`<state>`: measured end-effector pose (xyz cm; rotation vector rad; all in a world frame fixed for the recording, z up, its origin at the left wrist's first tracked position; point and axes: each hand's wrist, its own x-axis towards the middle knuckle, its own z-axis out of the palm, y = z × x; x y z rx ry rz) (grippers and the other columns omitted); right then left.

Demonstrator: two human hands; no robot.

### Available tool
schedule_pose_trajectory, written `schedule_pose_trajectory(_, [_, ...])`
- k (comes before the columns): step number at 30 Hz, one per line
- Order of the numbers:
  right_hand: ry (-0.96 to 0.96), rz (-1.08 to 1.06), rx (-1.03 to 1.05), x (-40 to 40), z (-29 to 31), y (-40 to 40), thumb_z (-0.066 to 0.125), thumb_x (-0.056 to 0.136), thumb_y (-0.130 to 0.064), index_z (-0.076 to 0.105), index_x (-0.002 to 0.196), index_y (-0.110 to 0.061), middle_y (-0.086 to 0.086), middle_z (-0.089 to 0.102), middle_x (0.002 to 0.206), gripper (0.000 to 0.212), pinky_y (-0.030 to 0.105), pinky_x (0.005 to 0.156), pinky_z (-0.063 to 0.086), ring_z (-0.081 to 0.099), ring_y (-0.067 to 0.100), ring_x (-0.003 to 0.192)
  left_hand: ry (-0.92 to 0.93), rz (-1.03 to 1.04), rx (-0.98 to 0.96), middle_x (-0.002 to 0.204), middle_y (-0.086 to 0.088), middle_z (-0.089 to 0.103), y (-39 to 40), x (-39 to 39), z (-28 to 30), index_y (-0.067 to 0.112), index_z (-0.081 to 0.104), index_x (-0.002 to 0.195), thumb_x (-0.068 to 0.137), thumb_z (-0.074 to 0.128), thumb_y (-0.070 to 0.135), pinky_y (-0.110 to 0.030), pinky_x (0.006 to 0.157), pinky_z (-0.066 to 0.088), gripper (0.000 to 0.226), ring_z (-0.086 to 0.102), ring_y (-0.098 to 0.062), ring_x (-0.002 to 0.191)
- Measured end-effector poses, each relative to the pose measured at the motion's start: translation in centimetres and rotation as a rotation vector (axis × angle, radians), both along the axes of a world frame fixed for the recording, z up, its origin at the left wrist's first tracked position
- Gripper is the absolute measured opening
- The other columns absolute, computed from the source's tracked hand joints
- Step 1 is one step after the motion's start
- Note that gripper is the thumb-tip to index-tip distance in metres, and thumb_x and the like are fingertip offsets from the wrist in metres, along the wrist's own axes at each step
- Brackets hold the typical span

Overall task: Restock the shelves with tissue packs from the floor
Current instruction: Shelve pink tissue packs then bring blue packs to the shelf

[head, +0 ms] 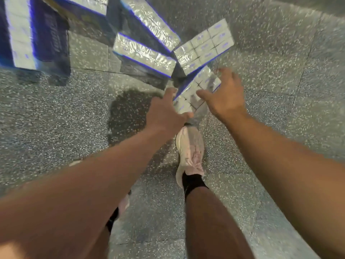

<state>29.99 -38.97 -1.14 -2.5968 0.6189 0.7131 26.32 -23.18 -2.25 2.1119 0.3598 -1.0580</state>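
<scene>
Several white-and-blue tissue packs lie on the speckled floor. The nearest tissue pack (194, 90) lies just ahead of my foot, between my two hands. My left hand (166, 111) reaches to its left edge with fingers spread, fingertips at the pack's side. My right hand (224, 94) hovers over its right end, fingers spread and slightly bent, touching or nearly touching the wrap. The frame is blurred, so contact is unclear. Another tissue pack (204, 46) lies just beyond it, and two longer tissue packs (143, 55) (149, 21) lie further left.
More stacked packs and a dark blue carton (28, 32) stand at the upper left. My right foot in a pale shoe (189, 152) stands right below the nearest pack. Grey terrazzo floor (280, 62) stretches to the right.
</scene>
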Motion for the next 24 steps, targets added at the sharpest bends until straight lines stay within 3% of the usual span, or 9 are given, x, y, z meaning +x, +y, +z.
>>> schedule_pose_trajectory(6, [0.086,-0.001,0.110,1.3,-5.1,-1.7,0.083,0.062,-0.057,0.044,0.131,-0.021,0.011,0.060,0.120,0.087,0.039,0.092,0.048,0.057,0.030,0.109,0.012,-0.016,0.068,0.139,-0.021,0.036,-3.6,-0.1,-4.0,0.041,0.021,0.146,0.061,0.083,0.058,-0.036,0.099,0.045,0.107,0.051,-0.034,0.119])
schedule_pose_trajectory(10, [0.072,-0.039,0.098,1.6,-5.1,-1.0,0.078,0.067,-0.060,0.047,0.128,-0.021,0.013,0.058,0.121,0.079,0.036,0.085,0.049,0.058,0.032,0.106,-0.082,-0.025,0.155,0.129,-0.011,0.043,-3.1,0.8,-3.4,0.039,0.030,0.138,0.058,0.090,0.041,-0.037,0.092,0.045,0.100,0.056,-0.033,0.111])
schedule_pose_trajectory(13, [0.020,-0.068,0.129,1.1,-3.1,-0.3,0.078,0.067,-0.057,0.052,0.122,-0.023,0.009,0.061,0.114,0.070,0.033,0.080,0.049,0.060,0.029,0.099,-0.225,-0.104,0.230,0.115,-0.006,0.045,-1.1,1.8,-0.9,0.034,0.036,0.135,0.065,0.083,0.030,-0.039,0.090,0.043,0.085,0.055,-0.031,0.103])
schedule_pose_trajectory(16, [-0.036,-0.054,0.139,0.6,0.8,1.4,0.076,0.066,-0.058,0.053,0.119,-0.023,0.008,0.063,0.111,0.068,0.033,0.078,0.048,0.061,0.029,0.099,-0.270,-0.137,0.219,0.107,-0.001,0.042,1.8,2.9,2.7,0.034,0.040,0.133,0.067,0.079,0.025,-0.039,0.092,0.045,0.077,0.052,-0.025,0.098])
schedule_pose_trajectory(19, [-0.094,-0.003,0.128,0.5,7.3,4.1,0.076,0.067,-0.057,0.054,0.118,-0.021,0.008,0.066,0.112,0.066,0.033,0.079,0.044,0.060,0.030,0.103,-0.305,-0.171,0.209,0.111,-0.006,0.052,5.2,4.1,8.2,0.035,0.045,0.130,0.067,0.075,0.029,-0.036,0.086,0.047,0.070,0.057,-0.028,0.099])
schedule_pose_trajectory(21, [-0.122,0.060,0.135,1.0,12.5,6.4,0.072,0.066,-0.061,0.053,0.119,-0.020,0.010,0.065,0.111,0.070,0.031,0.077,0.041,0.059,0.031,0.104,-0.310,-0.163,0.195,0.111,-0.008,0.057,8.1,5.1,13.2,0.033,0.049,0.125,0.068,0.074,0.026,-0.036,0.082,0.049,0.063,0.058,-0.031,0.100])
schedule_pose_trajectory(24, [-0.173,0.192,0.108,2.7,22.2,10.6,0.063,0.063,-0.073,0.050,0.126,-0.020,0.012,0.061,0.115,0.084,0.033,0.083,0.042,0.055,0.032,0.109,-0.267,-0.088,0.119,0.105,0.000,0.066,13.3,7.1,23.0,0.036,0.053,0.117,0.055,0.080,0.020,-0.037,0.080,0.055,0.069,0.062,-0.025,0.096])
